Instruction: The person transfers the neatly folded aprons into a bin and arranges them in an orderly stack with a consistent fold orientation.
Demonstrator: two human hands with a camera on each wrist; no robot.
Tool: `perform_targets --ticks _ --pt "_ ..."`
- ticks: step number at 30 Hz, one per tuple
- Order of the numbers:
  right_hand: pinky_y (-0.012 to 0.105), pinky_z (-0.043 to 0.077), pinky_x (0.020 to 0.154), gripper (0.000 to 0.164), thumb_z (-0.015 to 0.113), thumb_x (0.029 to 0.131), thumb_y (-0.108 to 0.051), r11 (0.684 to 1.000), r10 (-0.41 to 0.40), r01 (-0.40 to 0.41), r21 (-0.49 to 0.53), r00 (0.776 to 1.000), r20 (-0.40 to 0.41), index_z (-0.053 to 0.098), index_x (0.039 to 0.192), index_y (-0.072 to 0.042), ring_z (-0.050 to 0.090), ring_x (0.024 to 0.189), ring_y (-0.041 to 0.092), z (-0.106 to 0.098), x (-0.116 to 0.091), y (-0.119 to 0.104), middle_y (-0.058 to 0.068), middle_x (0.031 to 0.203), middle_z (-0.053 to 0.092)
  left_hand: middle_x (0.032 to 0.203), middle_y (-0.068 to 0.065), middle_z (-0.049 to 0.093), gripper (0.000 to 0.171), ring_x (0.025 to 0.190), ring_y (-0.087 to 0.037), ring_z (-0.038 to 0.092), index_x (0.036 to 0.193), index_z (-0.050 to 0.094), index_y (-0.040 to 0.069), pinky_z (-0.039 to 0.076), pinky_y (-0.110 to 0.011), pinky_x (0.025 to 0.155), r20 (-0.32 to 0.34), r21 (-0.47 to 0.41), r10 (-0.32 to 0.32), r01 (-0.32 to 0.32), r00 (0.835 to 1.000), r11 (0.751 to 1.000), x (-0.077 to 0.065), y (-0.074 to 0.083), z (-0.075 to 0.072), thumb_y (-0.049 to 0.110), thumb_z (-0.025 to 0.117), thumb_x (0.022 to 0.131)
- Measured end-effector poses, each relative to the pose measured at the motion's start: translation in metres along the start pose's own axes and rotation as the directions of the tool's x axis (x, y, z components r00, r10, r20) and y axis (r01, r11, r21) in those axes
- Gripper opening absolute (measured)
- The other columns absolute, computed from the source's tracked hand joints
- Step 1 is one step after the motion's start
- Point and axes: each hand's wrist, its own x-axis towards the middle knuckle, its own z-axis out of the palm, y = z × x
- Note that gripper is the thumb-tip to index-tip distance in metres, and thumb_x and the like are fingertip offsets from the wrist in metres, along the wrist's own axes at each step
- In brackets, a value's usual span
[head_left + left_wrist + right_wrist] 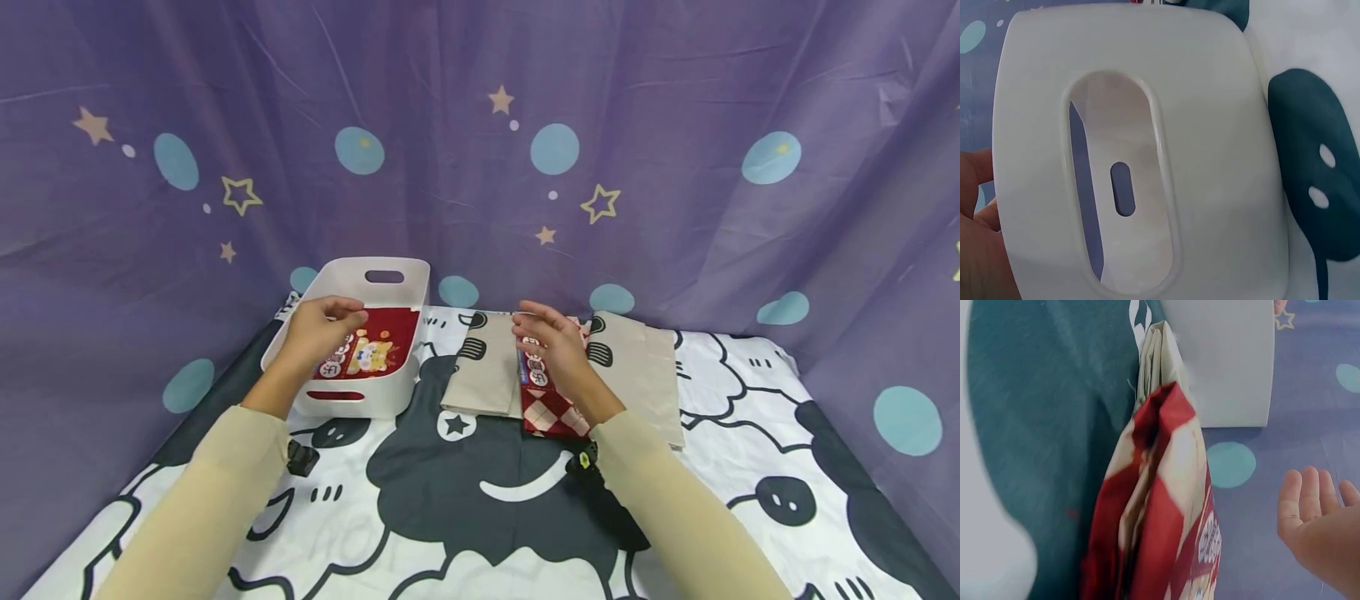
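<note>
A white plastic basket (375,407) with handle holes stands at the back left. In it lies a red folded item (396,333) with a cartoon animal print. My left hand (311,333) hovers over the basket's left side, thumb and fingers loosely bent; the left wrist view shows only part of it beside the basket wall (1222,156). My right hand (558,350) is above a folded red-and-cream checked bag (551,415). In the right wrist view that hand (1322,531) has relaxed fingers, apart from the checked bag (1172,487), and holds nothing.
A beige folded item (483,375) lies left of the checked bag, a larger beige one (645,375) right of it. A cartoon-print cloth (465,525) covers the surface. Behind hangs a purple curtain (450,208) with stars and dots.
</note>
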Motion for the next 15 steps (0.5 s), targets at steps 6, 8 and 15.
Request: perform_targets --ticks 6,8,15 --pt "0.055 0.045 0.108 0.041 0.051 0.106 -0.012 0.998 -0.034 0.036 -0.044 0.999 0.034 0.048 0.145 0.003 0.066 0.112 0.021 -0.019 -0.011 -0.004 0.007 0.127 0.066 0.121 -0.018 0.064 0.034 0.110 -0.034 0.056 0.126 0.068 0.006 0.050 -0.040 0.091 0.021 0.006 0.005 -0.005 1.000 1.000 -0.002 0.003 0.007 0.028 0.064 0.101" --pt "0.050 0.048 0.106 0.042 0.051 0.107 -0.013 0.998 -0.044 0.046 -0.038 0.998 0.044 0.048 0.145 0.002 0.066 0.111 0.020 -0.026 -0.015 -0.007 0.008 0.126 0.066 0.121 -0.018 0.064 0.034 0.110 -0.034 0.057 0.126 0.068 0.006 0.049 -0.041 0.092 0.032 0.010 0.018 -0.018 0.999 1.000 -0.002 0.003 0.009 0.028 0.064 0.102" --pt "0.046 0.050 0.104 0.038 0.052 0.107 -0.015 0.996 -0.083 0.084 -0.016 0.996 0.040 0.051 0.143 -0.004 0.065 0.115 0.022 -0.056 -0.023 -0.020 0.004 0.125 0.066 0.118 -0.017 0.066 0.032 0.106 -0.032 0.058 0.125 0.069 0.006 0.049 -0.038 0.088 0.029 0.010 0.051 -0.051 0.998 0.999 -0.003 0.004 0.014 0.027 0.064 0.101"
